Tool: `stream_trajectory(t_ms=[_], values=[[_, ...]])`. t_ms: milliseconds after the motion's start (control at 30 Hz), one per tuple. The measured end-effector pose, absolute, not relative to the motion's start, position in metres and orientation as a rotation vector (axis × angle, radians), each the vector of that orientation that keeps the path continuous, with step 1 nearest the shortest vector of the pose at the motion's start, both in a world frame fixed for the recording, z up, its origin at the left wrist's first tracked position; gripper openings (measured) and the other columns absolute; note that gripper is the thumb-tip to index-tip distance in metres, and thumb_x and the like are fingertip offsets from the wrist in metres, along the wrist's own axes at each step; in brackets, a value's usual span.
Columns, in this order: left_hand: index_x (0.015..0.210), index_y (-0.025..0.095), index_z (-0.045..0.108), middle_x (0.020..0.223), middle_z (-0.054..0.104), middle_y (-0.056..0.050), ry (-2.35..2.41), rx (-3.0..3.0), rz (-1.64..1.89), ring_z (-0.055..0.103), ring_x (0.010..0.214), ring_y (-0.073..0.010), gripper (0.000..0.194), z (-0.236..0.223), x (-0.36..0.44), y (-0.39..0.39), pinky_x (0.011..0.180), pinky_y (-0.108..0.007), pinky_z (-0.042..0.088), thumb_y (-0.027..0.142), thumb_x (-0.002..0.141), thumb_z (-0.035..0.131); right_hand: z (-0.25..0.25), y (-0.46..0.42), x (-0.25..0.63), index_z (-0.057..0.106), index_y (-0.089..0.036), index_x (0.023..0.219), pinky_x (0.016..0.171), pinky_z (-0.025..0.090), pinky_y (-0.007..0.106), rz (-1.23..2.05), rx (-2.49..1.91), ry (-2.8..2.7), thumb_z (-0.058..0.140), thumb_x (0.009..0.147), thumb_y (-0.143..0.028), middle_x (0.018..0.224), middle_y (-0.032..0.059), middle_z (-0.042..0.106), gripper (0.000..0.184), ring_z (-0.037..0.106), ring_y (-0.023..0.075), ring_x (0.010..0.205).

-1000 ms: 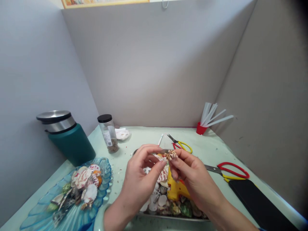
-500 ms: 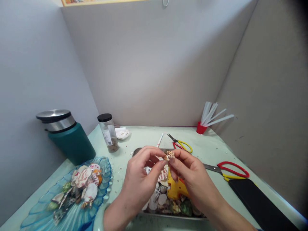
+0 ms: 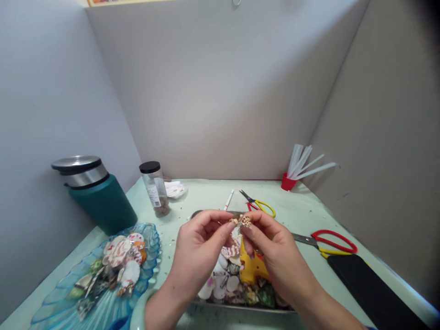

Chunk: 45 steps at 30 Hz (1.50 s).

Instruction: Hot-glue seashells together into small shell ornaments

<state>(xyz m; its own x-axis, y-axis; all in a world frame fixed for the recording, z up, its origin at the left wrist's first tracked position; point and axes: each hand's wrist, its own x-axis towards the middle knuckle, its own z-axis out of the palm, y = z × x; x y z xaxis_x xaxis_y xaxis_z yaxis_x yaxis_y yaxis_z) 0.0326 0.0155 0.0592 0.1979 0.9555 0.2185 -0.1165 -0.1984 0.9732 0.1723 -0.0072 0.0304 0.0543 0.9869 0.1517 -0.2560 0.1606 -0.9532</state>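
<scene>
My left hand (image 3: 201,247) and my right hand (image 3: 271,245) meet above a metal tray (image 3: 240,306) of seashells. Between their pinched fingertips sits a small brown-spotted shell (image 3: 243,221). The thumb and forefinger of each hand close on it. Under the hands the tray holds several white, striped and green shells and a yellow glue gun (image 3: 252,270).
A blue glass dish (image 3: 140,279) with several shells lies at the left, a teal flask (image 3: 98,197) and a black-capped jar (image 3: 155,189) behind it. Small scissors (image 3: 261,207), large red scissors (image 3: 326,243), a red cup of glue sticks (image 3: 295,172) and a black phone (image 3: 371,293) sit right.
Both hands have kept the small shell pinched and shifted it slightly, turning it between the fingertips. Nothing else has moved.
</scene>
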Motion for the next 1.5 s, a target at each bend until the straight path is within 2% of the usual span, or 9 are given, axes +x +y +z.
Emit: stream_trajectory(t_ms=[233,367,600,733,1033,1233,1500], values=[[0.082,0.016,0.062,0.063,0.063,0.003,0.891,1.384,1.254,0.057,0.051,-0.0068,0.009,0.059,0.036,0.014,0.048,-0.016,0.047,0.02,0.076,0.068,0.034,-0.01,0.17,0.061,-0.02,0.081,0.051,0.036,0.017,1.135,-0.931,-1.096,0.067,0.083,-0.036,0.059,-0.0067,0.05,0.017,0.042,0.0062,0.053],[0.079,0.015,0.066,0.065,0.064,0.001,0.92,1.461,1.221,0.056,0.052,-0.0075,0.008,0.06,0.035,0.013,0.048,-0.016,0.047,0.022,0.077,0.068,0.035,-0.011,0.169,0.062,-0.019,0.081,0.05,0.036,0.016,1.112,-0.936,-1.11,0.067,0.083,-0.036,0.061,-0.0067,0.051,0.017,0.043,0.0059,0.053],[0.089,0.014,0.069,0.074,0.069,-0.005,0.983,1.647,1.202,0.059,0.058,-0.0119,0.014,0.06,0.029,0.013,0.053,-0.022,0.05,0.022,0.08,0.062,0.034,-0.011,0.171,0.062,-0.019,0.081,0.053,0.038,0.017,1.086,-0.959,-1.107,0.065,0.085,-0.035,0.061,-0.0063,0.051,0.016,0.043,0.0068,0.055],[0.087,0.017,0.07,0.077,0.07,-0.004,1.058,1.833,1.235,0.061,0.063,-0.0137,0.011,0.06,0.027,0.013,0.056,-0.024,0.05,0.021,0.083,0.061,0.035,-0.011,0.17,0.062,-0.019,0.081,0.052,0.038,0.018,1.075,-0.979,-1.08,0.066,0.083,-0.036,0.061,-0.0056,0.051,0.017,0.043,0.0075,0.055],[0.082,0.016,0.065,0.078,0.066,-0.001,1.062,2.112,1.311,0.056,0.06,-0.0097,0.003,0.059,0.027,0.011,0.057,-0.022,0.046,0.014,0.081,0.064,0.035,-0.01,0.167,0.061,-0.019,0.08,0.051,0.037,0.018,1.11,-0.982,-1.071,0.065,0.084,-0.035,0.056,-0.0061,0.048,0.017,0.042,0.0076,0.052],[0.085,0.016,0.065,0.083,0.066,-0.002,1.027,2.217,1.365,0.057,0.063,-0.0106,0.01,0.056,0.026,0.011,0.06,-0.023,0.047,0.008,0.08,0.063,0.031,-0.01,0.167,0.062,-0.019,0.085,0.052,0.038,0.018,1.124,-0.954,-1.07,0.065,0.084,-0.036,0.057,-0.0057,0.051,0.017,0.045,0.0079,0.053],[0.088,0.018,0.064,0.086,0.065,-0.003,1.0,2.291,1.397,0.057,0.065,-0.012,0.01,0.056,0.025,0.009,0.062,-0.025,0.048,0.01,0.082,0.062,0.03,-0.01,0.167,0.061,-0.02,0.085,0.053,0.038,0.018,1.19,-0.914,-1.043,0.066,0.084,-0.037,0.057,-0.0054,0.051,0.018,0.045,0.0087,0.053]])
